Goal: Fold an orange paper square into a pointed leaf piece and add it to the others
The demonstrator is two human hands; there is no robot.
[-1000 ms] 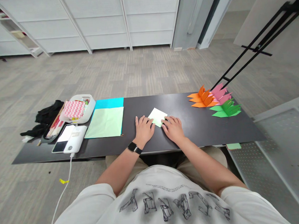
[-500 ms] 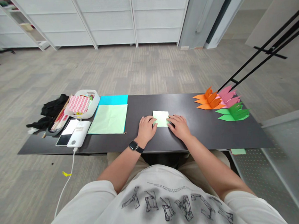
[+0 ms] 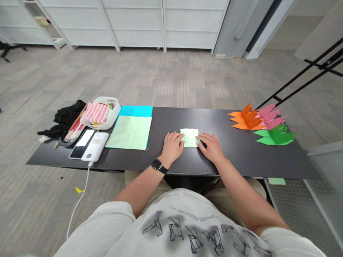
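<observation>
A small square of pale green paper lies flat on the dark table, directly in front of me. At its left edge rests my left hand, palm down, fingertips touching the paper and thumb apart from the index finger. My right hand mirrors it at the right edge, fingers laid on the tabletop and paper, thumb spread. Neither hand visibly grips the paper. The fingertips' undersides are hidden.
Left on the table are pale green sheets over a blue sheet, a white basket, a phone and a corded power bank. Orange, pink and green folded papers stand right.
The view has shifted and tilted slightly, so the table sits differently in the picture. Both hands stay at the paper's edges, with little visible change.
</observation>
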